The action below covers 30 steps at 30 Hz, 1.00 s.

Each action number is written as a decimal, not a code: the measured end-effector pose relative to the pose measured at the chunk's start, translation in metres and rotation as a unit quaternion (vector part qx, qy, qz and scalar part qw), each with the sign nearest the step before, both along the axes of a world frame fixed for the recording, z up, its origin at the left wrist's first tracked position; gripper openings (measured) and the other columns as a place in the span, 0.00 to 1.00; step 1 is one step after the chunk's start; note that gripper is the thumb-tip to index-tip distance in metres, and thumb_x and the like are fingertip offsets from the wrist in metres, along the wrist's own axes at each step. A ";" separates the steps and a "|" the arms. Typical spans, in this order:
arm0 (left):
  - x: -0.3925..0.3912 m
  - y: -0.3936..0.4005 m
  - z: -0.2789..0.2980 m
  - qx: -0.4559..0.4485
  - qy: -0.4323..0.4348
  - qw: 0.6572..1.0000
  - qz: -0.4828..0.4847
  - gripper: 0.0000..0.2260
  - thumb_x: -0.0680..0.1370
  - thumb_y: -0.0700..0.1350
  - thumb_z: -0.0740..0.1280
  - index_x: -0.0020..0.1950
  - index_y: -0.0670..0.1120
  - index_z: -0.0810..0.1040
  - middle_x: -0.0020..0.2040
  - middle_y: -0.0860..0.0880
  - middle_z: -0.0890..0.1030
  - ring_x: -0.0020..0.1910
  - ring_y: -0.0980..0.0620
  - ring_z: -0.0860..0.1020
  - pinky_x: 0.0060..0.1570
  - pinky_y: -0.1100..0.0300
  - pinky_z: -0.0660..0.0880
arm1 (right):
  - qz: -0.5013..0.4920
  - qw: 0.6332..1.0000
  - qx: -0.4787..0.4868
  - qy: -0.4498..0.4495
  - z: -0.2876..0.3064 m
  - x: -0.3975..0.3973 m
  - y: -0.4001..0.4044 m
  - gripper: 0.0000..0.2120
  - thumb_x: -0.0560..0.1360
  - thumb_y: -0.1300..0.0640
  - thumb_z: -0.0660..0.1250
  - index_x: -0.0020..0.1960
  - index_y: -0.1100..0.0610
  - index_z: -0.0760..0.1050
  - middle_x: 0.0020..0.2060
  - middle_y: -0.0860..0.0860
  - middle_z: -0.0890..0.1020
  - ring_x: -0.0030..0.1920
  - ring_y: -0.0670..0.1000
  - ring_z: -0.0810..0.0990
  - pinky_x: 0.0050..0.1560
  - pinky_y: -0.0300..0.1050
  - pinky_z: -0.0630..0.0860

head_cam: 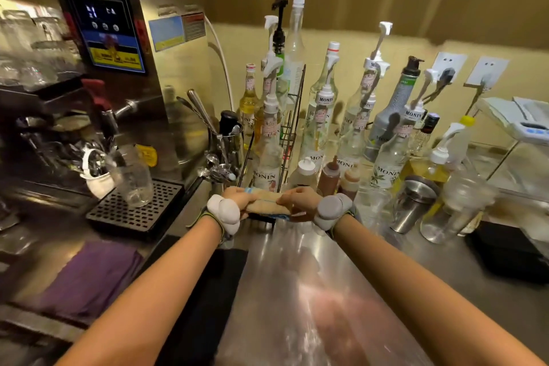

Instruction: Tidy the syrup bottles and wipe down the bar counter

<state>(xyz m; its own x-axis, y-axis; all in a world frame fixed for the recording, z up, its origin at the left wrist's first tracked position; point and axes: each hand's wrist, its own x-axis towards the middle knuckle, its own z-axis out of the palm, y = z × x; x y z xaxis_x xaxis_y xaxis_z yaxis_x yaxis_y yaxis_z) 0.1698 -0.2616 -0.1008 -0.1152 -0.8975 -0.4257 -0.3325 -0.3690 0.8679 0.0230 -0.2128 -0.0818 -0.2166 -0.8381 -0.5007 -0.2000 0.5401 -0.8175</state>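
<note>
Nearest, the steel counter (312,291) runs up between two bare forearms to a tan cloth (267,202) held over its far end, the left hand (237,197) gripping the cloth's left end and the right hand (300,202) curled round its right end, each wrist wearing a pale padded band. Just behind the cloth stand squeeze bottles (329,177) and a wire rack (289,128), and beyond it a crowd of syrup bottles (386,163) with pumps reaches the wall, while left of the cloth sit a drip tray (133,211), a purple towel (89,276) and a steel machine (154,68).
</note>
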 end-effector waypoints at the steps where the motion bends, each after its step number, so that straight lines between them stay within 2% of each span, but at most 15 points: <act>1: 0.003 0.000 -0.008 0.006 -0.006 1.000 -0.003 0.17 0.77 0.37 0.66 0.65 0.35 0.75 0.51 0.40 0.77 0.33 0.48 0.73 0.13 0.73 0.65 | 0.001 1.000 0.009 0.004 -0.005 0.004 0.000 0.09 0.75 0.60 0.67 0.54 0.60 0.74 0.44 0.56 0.74 0.49 0.54 0.74 0.51 0.50 0.78; 4: 0.013 -0.001 -0.028 0.023 -0.010 1.000 -0.005 0.18 0.77 0.38 0.66 0.66 0.36 0.73 0.50 0.42 0.75 0.32 0.49 0.72 0.14 0.72 0.66 | -0.021 0.999 0.019 -0.023 -0.024 0.009 0.002 0.09 0.74 0.61 0.66 0.54 0.61 0.74 0.48 0.59 0.74 0.47 0.55 0.75 0.47 0.50 0.79; 6: 0.021 -0.005 -0.039 0.032 -0.013 0.999 -0.006 0.18 0.77 0.36 0.65 0.67 0.37 0.72 0.54 0.40 0.76 0.41 0.47 0.74 0.18 0.66 0.70 | -0.041 0.998 0.018 -0.040 -0.039 0.014 0.002 0.05 0.74 0.63 0.66 0.49 0.61 0.74 0.47 0.59 0.74 0.45 0.55 0.75 0.54 0.55 0.78; 9: 0.029 -0.008 -0.054 0.042 -0.012 0.999 -0.011 0.12 0.77 0.33 0.64 0.60 0.40 0.73 0.55 0.41 0.74 0.41 0.47 0.73 0.22 0.64 0.71 | -0.080 0.995 0.014 -0.052 -0.059 0.021 0.000 0.14 0.73 0.64 0.67 0.57 0.62 0.71 0.50 0.61 0.75 0.51 0.58 0.78 0.58 0.56 0.76; 11: 0.032 -0.011 -0.062 0.044 -0.004 0.999 -0.011 0.14 0.76 0.30 0.63 0.59 0.42 0.72 0.50 0.43 0.73 0.35 0.48 0.72 0.18 0.67 0.69 | -0.112 0.990 0.006 -0.086 -0.068 0.025 -0.003 0.08 0.72 0.68 0.66 0.49 0.60 0.70 0.45 0.59 0.75 0.49 0.57 0.76 0.54 0.55 0.78; 13: 0.032 -0.016 -0.073 0.037 -0.017 0.999 -0.028 0.17 0.76 0.27 0.60 0.62 0.39 0.74 0.46 0.44 0.74 0.33 0.48 0.71 0.13 0.72 0.65 | -0.138 0.985 0.009 -0.101 -0.073 0.028 -0.007 0.12 0.72 0.70 0.66 0.39 0.57 0.66 0.38 0.55 0.73 0.44 0.56 0.76 0.44 0.50 0.79; 16: 0.030 -0.024 -0.088 0.043 -0.043 0.997 -0.045 0.21 0.76 0.26 0.58 0.68 0.35 0.71 0.51 0.40 0.74 0.34 0.46 0.71 0.14 0.70 0.65 | -0.156 0.983 0.018 -0.099 -0.076 0.032 -0.009 0.16 0.70 0.73 0.66 0.39 0.55 0.64 0.35 0.54 0.71 0.33 0.51 0.72 0.33 0.42 0.72; 17: 0.028 -0.028 -0.094 0.047 -0.044 0.997 -0.042 0.22 0.76 0.26 0.58 0.69 0.35 0.70 0.55 0.38 0.75 0.38 0.42 0.74 0.18 0.66 0.67 | -0.160 0.982 0.018 -0.104 -0.080 0.032 -0.011 0.15 0.70 0.73 0.65 0.43 0.56 0.64 0.35 0.55 0.71 0.32 0.51 0.71 0.32 0.42 0.70; 19: 0.026 -0.030 -0.095 0.063 -0.049 0.996 -0.039 0.23 0.75 0.27 0.59 0.71 0.34 0.67 0.66 0.33 0.73 0.58 0.36 0.76 0.30 0.58 0.70 | -0.150 0.984 0.027 -0.095 -0.084 0.035 -0.013 0.16 0.71 0.72 0.65 0.49 0.56 0.64 0.39 0.57 0.73 0.35 0.53 0.73 0.33 0.43 0.70; 21: 0.026 -0.036 -0.100 0.068 -0.050 0.995 -0.048 0.23 0.75 0.28 0.60 0.71 0.34 0.66 0.69 0.33 0.70 0.68 0.36 0.70 0.52 0.49 0.76 | -0.148 0.984 0.036 -0.095 -0.089 0.041 -0.015 0.17 0.71 0.70 0.66 0.50 0.54 0.64 0.47 0.60 0.73 0.42 0.55 0.75 0.38 0.46 0.72; 22: 0.027 -0.036 -0.099 0.072 -0.055 0.995 -0.050 0.24 0.75 0.28 0.60 0.72 0.34 0.66 0.69 0.34 0.70 0.69 0.38 0.70 0.61 0.48 0.73 | -0.153 0.983 0.036 -0.094 -0.091 0.044 -0.016 0.17 0.71 0.69 0.67 0.51 0.54 0.63 0.49 0.60 0.73 0.45 0.55 0.74 0.43 0.46 0.73; 23: 0.027 -0.036 -0.099 0.077 -0.061 0.994 -0.051 0.25 0.75 0.28 0.61 0.72 0.35 0.66 0.69 0.35 0.71 0.67 0.39 0.72 0.61 0.49 0.73 | -0.161 0.982 0.032 -0.092 -0.095 0.043 -0.018 0.17 0.72 0.69 0.66 0.53 0.55 0.63 0.50 0.60 0.72 0.47 0.55 0.73 0.46 0.46 0.72; 26: 0.026 -0.041 -0.100 0.081 -0.042 0.995 -0.039 0.25 0.75 0.28 0.61 0.73 0.34 0.65 0.69 0.36 0.71 0.61 0.43 0.74 0.40 0.56 0.71 | -0.153 0.986 0.029 -0.053 -0.095 0.043 -0.017 0.14 0.73 0.67 0.65 0.54 0.57 0.65 0.49 0.59 0.71 0.49 0.55 0.72 0.44 0.45 0.71; 28: 0.026 -0.045 -0.102 0.068 0.002 0.998 -0.004 0.21 0.77 0.28 0.60 0.70 0.31 0.67 0.64 0.37 0.73 0.55 0.47 0.72 0.45 0.59 0.68 | -0.128 0.991 0.036 -0.021 -0.094 0.039 -0.015 0.11 0.75 0.64 0.64 0.54 0.58 0.66 0.49 0.58 0.70 0.44 0.54 0.72 0.43 0.45 0.70; 30: 0.026 -0.047 -0.101 0.053 0.037 0.996 0.054 0.12 0.78 0.29 0.59 0.59 0.30 0.76 0.58 0.36 0.75 0.52 0.48 0.71 0.56 0.60 0.69 | -0.121 0.992 0.038 -0.018 -0.089 0.036 -0.014 0.11 0.75 0.63 0.63 0.57 0.60 0.68 0.50 0.59 0.71 0.42 0.54 0.74 0.47 0.45 0.72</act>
<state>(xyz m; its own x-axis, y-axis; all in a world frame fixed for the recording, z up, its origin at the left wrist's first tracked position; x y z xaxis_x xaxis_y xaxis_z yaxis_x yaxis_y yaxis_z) 0.1955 -0.3086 -0.2017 -0.0548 -0.8564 -0.5133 -0.2225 -0.4907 0.8424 0.0587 -0.2271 -0.1711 -0.3880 -0.7231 -0.5715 -0.0288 0.6293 -0.7766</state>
